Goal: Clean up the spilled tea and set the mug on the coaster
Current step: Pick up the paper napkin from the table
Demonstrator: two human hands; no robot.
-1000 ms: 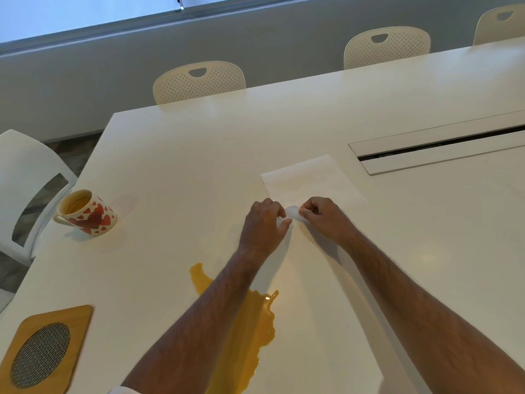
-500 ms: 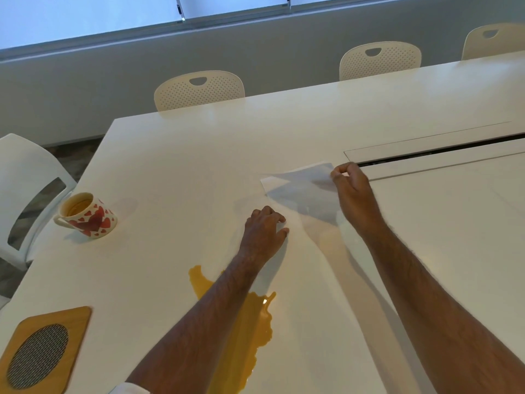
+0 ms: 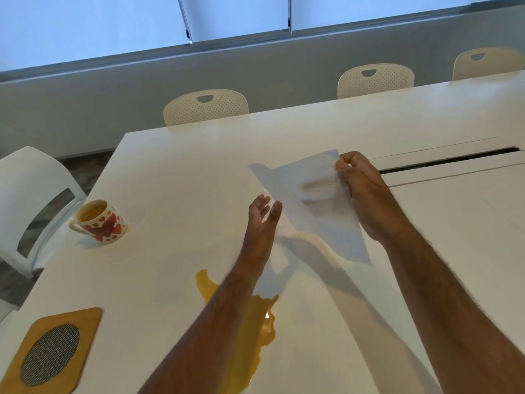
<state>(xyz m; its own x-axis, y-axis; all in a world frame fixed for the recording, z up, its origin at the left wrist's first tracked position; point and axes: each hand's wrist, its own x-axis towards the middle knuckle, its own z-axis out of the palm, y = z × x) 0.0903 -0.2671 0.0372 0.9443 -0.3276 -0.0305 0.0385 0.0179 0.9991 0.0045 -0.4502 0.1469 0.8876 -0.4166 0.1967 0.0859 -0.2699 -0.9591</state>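
My right hand (image 3: pixel 360 191) pinches the top corner of a white paper towel (image 3: pixel 315 211) and holds it lifted off the white table (image 3: pixel 176 172). My left hand (image 3: pixel 262 223) hovers beside the towel's left edge with its fingers straight and holds nothing. A yellow tea spill (image 3: pixel 255 331) lies on the table under my left forearm. The mug (image 3: pixel 99 221), white with red hearts, stands upright at the left with tea in it. The wooden coaster (image 3: pixel 54 354) with a dark mesh oval lies at the near left corner.
A cable slot (image 3: pixel 449 162) runs across the table at the right. Cream chairs (image 3: pixel 206 108) stand along the far edge, and a white chair (image 3: pixel 31 206) stands at the left side. The table's left edge is close to the mug.
My right hand went from the towel's near edge to its far corner and lifted the sheet up. My left hand let go of the towel and opened.
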